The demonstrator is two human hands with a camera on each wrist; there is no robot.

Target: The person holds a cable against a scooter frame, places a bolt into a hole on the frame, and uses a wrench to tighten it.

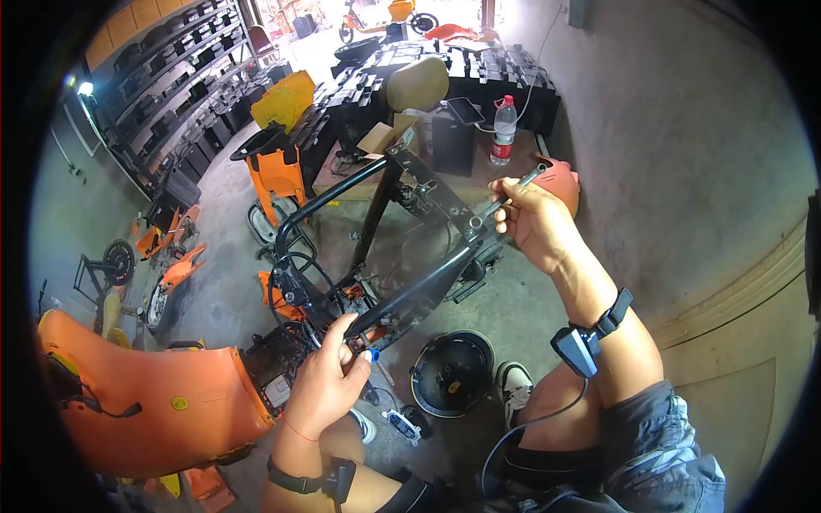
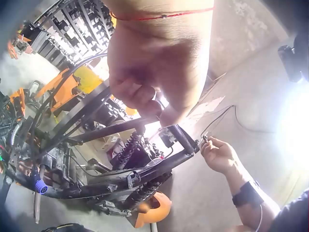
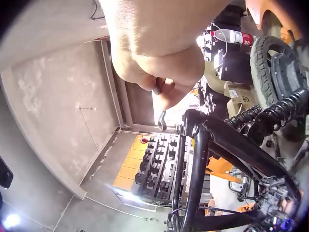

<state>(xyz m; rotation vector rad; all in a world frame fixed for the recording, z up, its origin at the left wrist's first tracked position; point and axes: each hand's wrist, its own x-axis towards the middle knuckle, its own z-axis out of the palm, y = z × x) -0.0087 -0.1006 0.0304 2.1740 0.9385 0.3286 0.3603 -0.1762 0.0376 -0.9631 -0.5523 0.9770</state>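
A bare black scooter frame [image 1: 419, 286] stands in front of me. My right hand [image 1: 540, 224] grips a slim metal wrench [image 1: 532, 175] beside the upper right corner of the frame. One ring end of the wrench [image 3: 162, 122] sticks out below the fingers in the right wrist view. My left hand [image 1: 327, 389] is near the lower end of the frame's right tube, fingers curled and thumb close to the index finger. I cannot tell whether something small is pinched there. A blue connector [image 2: 40, 186] hangs by the frame's wiring.
An orange body shell [image 1: 162, 393] lies at left. An upturned black helmet [image 1: 451, 374] sits on the floor near my shoe [image 1: 515, 389]. Behind the frame are a water bottle [image 1: 504, 137], a phone [image 1: 465, 111] and rows of black batteries. A wall [image 1: 684, 154] rises at right.
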